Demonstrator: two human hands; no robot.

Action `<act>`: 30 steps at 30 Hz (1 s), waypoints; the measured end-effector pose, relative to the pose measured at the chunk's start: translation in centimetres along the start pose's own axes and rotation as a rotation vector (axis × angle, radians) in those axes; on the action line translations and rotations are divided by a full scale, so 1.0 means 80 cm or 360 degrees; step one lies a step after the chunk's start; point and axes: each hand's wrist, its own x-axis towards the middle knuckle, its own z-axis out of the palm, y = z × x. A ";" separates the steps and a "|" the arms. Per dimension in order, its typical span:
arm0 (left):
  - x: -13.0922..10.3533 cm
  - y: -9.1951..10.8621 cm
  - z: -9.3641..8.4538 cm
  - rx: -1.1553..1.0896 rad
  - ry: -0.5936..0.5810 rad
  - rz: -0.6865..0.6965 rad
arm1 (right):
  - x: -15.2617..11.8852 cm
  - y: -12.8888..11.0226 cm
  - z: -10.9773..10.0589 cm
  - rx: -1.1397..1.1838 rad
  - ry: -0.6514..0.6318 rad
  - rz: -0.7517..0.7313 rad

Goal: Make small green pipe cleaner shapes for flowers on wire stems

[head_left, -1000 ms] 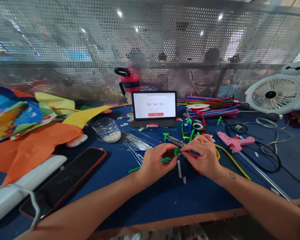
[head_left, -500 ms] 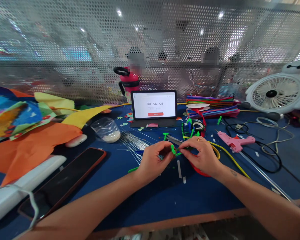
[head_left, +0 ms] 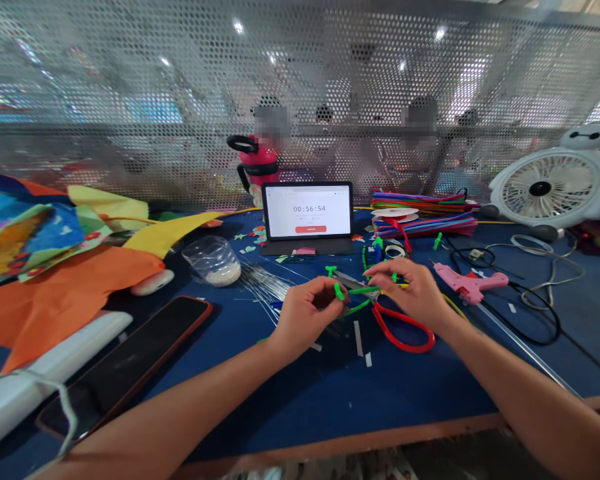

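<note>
My left hand (head_left: 307, 310) pinches a green pipe cleaner (head_left: 339, 291) whose short bent end stands up at the fingertips. Its strands stretch right, over the scissors and toward my other hand. Just beyond them, my right hand (head_left: 407, 293) hovers with thumb and index finger extended and slightly apart; I see nothing clearly gripped in it. Scissors with red handles (head_left: 405, 348) lie below, their blades pointing up-left. Another bent green pipe cleaner piece (head_left: 331, 271) lies near the blade tips.
A tablet showing a timer (head_left: 307, 212) stands at the back. To the right are a pink glue gun (head_left: 470, 283), bundled pipe cleaners (head_left: 430, 223) and a white fan (head_left: 545, 187). Leftward lie thin wires (head_left: 267, 283), a plastic cup (head_left: 213, 260), a phone (head_left: 145, 357) and orange felt (head_left: 70, 293).
My right hand has drawn slightly up and away from the left, and its fingers have parted. More of the green strands and the red scissor handle now shows.
</note>
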 end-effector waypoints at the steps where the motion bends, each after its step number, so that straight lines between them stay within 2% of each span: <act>1: 0.002 -0.001 0.000 -0.0117 0.0024 -0.0054 | 0.005 0.006 -0.009 0.0079 0.0119 0.0069; 3: 0.005 -0.001 -0.002 -0.0280 0.0054 -0.0138 | 0.014 0.018 -0.029 0.0090 0.0241 0.0192; 4: 0.006 -0.001 -0.002 -0.0319 0.0065 -0.0160 | 0.017 0.024 -0.040 -0.0003 0.0185 0.0229; 8: 0.009 0.004 -0.004 -0.0379 0.0119 -0.0172 | 0.011 0.035 -0.067 -0.0713 -0.0539 0.0253; 9: 0.010 0.005 -0.004 -0.0386 0.0133 -0.0177 | 0.005 0.035 -0.067 -0.0835 -0.0705 0.0224; 11: 0.011 0.007 -0.004 -0.0407 0.0156 -0.0202 | -0.008 0.033 -0.061 -0.1010 -0.0904 0.0161; 15: 0.013 0.006 -0.004 -0.0533 0.0197 -0.0264 | -0.021 0.028 -0.037 -0.1259 -0.0919 0.0203; 18: 0.015 0.003 -0.006 -0.0645 0.0248 -0.0290 | -0.017 0.023 -0.031 -0.1315 -0.0908 0.0231; 21: 0.021 0.002 -0.011 -0.0762 0.0326 -0.0319 | -0.010 0.017 -0.038 -0.1302 -0.0886 0.0257; 24: 0.029 0.003 -0.017 -0.0933 0.0439 -0.0348 | -0.003 0.015 -0.052 -0.1127 -0.0847 0.0306; 30: 0.039 0.012 -0.030 -0.1191 0.0553 -0.0381 | 0.009 0.031 -0.064 -0.0217 -0.1009 0.0575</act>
